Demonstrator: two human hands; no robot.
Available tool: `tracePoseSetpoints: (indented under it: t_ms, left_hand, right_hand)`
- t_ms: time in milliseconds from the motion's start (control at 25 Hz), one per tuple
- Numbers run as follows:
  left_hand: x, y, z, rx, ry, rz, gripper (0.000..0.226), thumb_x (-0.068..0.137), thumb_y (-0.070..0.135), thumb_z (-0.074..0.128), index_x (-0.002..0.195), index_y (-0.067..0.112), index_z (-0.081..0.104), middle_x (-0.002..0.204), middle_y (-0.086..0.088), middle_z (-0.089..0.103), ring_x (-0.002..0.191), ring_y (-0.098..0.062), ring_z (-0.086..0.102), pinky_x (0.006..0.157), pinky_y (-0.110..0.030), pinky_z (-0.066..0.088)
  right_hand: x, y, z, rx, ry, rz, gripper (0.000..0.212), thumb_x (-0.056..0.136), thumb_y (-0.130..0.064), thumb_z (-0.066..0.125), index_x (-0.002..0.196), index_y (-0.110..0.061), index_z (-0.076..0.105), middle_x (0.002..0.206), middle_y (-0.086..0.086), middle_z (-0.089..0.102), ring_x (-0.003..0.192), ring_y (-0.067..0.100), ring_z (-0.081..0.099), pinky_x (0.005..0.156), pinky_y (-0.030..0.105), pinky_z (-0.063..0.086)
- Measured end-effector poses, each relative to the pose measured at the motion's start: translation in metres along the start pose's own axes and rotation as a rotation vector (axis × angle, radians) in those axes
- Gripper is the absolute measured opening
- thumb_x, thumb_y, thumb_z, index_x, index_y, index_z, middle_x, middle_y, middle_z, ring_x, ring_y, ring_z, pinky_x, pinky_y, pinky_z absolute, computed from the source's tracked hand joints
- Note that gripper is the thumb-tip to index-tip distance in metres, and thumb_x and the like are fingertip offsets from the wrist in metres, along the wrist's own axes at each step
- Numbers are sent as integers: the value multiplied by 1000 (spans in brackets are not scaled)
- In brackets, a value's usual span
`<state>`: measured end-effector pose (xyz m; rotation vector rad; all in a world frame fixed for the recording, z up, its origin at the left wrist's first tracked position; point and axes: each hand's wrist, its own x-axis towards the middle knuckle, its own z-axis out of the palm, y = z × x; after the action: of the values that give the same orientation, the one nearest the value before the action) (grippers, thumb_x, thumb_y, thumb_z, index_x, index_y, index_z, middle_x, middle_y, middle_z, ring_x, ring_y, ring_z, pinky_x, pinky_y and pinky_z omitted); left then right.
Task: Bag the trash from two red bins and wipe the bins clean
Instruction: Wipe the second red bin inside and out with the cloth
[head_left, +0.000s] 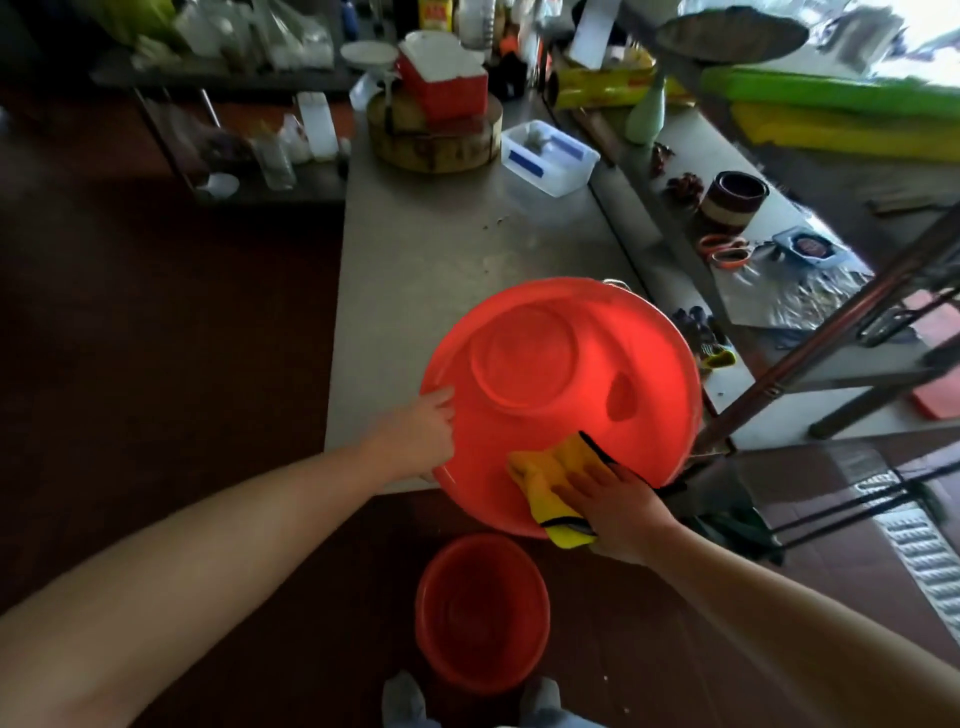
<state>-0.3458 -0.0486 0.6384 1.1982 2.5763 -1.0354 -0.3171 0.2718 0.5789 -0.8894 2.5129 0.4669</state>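
The red bin (561, 364) lies tipped on the near edge of the steel table (441, 249), mouth turned to the person, its round base showing deep inside. Daylight glows through the wall, so I judge it thin, light plastic, smooth and a bit springy; it would likely roll or skid on the metal unless steadied at the rim, the stiffest part. The left hand (415, 436) does that, fingers laid inside the left rim and the thumb apparently behind it, pinching the edge. The right hand (618, 509) presses a soft yellow cloth (550, 467) with black trim against the lower inner wall, fingers flat and spread. A second red bin (480, 613) stands upright on the dark floor below. Farther up the table sit a round wooden block (436, 140) and a clear plastic tub (550, 156)
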Motion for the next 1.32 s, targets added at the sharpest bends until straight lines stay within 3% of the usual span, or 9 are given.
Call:
tracePoseSetpoints:
  t_ms: [120,320,480,600,760,1160,1200,1280,1320]
  left_hand:
    - [-11,-2,-18,20,-77,-111,31,96,21,50,119,14,70,112,-8,71,125,-34,50,115,-68,-13]
    - [4,79,-30,-171,-91,-185,81,91,62,53,146,2,44,141,-20,53,135,-41,42,119,-64,4]
    - [29,99,-33,-328,-14,-259,60,97,55,49,133,8,58,130,-15,61,121,-35,52,116,-54,22]
    - [35,104,-30,-289,-20,-197,52,94,57,52,112,12,70,111,-11,69,105,-31,61,103,-48,38]
    - [33,106,-25,-232,21,-167,52,65,70,73,71,18,77,71,1,70,67,-19,64,75,-32,53]
    - [36,118,2,-197,92,-115,49,60,49,83,91,11,81,95,-13,76,90,-30,73,89,-40,57]
    - [37,120,2,-210,91,-117,49,61,48,83,92,10,81,97,-14,76,91,-30,73,89,-40,57]
    - [36,125,2,-230,64,-149,54,67,50,81,100,7,79,103,-18,75,97,-31,73,92,-41,57]
    - [36,128,2,-226,47,-167,58,72,52,78,107,6,77,108,-19,74,101,-31,72,94,-42,56]
  right_hand:
    - [2,-10,-8,-14,47,-2,86,86,-47,63,158,-35,19,160,-3,31,150,29,23,120,47,20]
    - [0,-5,-6,30,56,8,90,85,-48,66,159,-36,16,162,-6,30,150,27,24,119,46,24]
    - [0,-1,1,86,54,5,91,85,-51,65,159,-36,14,164,-6,25,152,27,20,121,46,19]
    - [8,-1,2,186,-35,43,101,79,-80,47,161,-35,7,169,-3,9,155,28,3,122,56,4]
    - [35,-15,3,471,-20,147,90,88,-84,26,161,-35,7,170,-3,5,156,29,-1,122,58,2]
    - [135,-8,21,505,-99,202,79,100,-67,30,162,-29,-2,169,-1,-12,155,30,-13,119,62,-7]
    - [141,-2,17,583,-100,220,77,101,-64,31,162,-27,2,169,1,-7,155,31,-7,121,61,-3]
    - [138,17,7,978,-3,40,72,98,-57,39,155,-13,35,160,14,34,142,47,38,109,67,33]
    - [138,30,13,1126,209,3,70,90,-55,49,139,-6,54,139,15,54,97,35,68,78,70,50]
